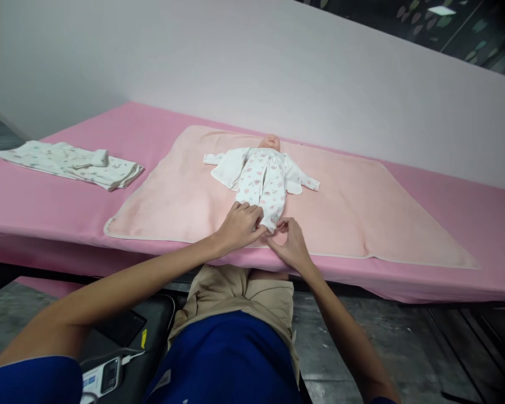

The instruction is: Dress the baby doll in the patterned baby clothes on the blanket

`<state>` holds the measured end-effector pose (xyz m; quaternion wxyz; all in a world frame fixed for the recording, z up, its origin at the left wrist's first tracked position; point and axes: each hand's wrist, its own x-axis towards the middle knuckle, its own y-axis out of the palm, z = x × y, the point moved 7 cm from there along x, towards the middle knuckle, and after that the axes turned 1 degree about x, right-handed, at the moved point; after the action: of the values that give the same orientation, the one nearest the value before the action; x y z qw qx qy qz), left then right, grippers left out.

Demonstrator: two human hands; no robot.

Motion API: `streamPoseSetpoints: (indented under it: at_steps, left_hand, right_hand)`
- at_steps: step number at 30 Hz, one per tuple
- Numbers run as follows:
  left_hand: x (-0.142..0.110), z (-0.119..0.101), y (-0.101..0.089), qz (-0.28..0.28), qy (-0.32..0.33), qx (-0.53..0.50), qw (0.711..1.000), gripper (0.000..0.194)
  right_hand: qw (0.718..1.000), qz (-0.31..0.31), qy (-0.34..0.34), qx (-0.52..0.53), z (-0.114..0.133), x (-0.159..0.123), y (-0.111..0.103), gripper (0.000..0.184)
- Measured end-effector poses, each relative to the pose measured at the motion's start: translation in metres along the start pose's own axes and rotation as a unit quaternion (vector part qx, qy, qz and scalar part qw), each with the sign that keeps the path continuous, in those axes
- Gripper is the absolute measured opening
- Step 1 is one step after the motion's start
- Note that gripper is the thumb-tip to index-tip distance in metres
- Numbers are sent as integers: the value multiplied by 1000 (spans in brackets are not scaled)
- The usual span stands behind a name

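Note:
A baby doll (271, 142) lies face up, its head toward the wall and its feet toward me. It wears a white baby outfit (258, 175) printed with small pink figures, with sleeves stretched out and white flaps spread to both sides. My left hand (240, 227) has its fingers curled over the outfit's leg on the left, near the foot end. At the lower end of the other leg, my right hand (292, 242) pinches the cuff between thumb and fingers. The doll's feet are hidden by cloth and my hands.
Under the doll a pale pink blanket (164, 196) covers part of a pink-covered table (437, 196). Folded printed baby clothes (67, 163) lie at the left. A white wall rises behind. Below left, a power bank (103, 379) with a cable rests on a black seat (151, 320).

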<state>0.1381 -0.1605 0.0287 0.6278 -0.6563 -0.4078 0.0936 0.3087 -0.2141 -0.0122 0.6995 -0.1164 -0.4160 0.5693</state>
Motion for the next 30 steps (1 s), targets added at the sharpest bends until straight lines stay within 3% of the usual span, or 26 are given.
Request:
streamPoseSetpoints:
  at_steps: [6,9,13,15,17,21,23,26,30]
  left_hand:
    - [6,-2,-16,-31,2,16,999,4]
    - [-3,-6,-12,-6,27,62,998,6]
    - [-25,-5,-10,41,65,36,996,17]
    - [-27,13,-16,39,69,-18,997,25]
    - [-17,50,-21,19,47,-55,997,29]
    - [36,149,-9,-34,-18,-40,998,28]
    - [64,178,10,-10,8,-53,999,31]
    - [86,189,34,52,69,-94,992,26]
    - [82,182,37,79,83,-53,992,18]
  right_hand:
    - [998,-26,11,54,4,13,-9,14]
    - [999,-23,-3,29,5,7,-19,17]
    - [997,46,-58,-30,5,-15,-23,22]
    - [993,72,-84,-46,1,-19,-30,19]
    - [991,74,-97,-57,-8,-7,-40,16]
    - [986,64,-121,-97,-36,62,-41,23]
    - [982,82,-131,-108,-54,106,-27,31]
    - [974,145,-146,-94,-77,151,2,28]
    - [977,161,-115,-74,-103,166,17,8]
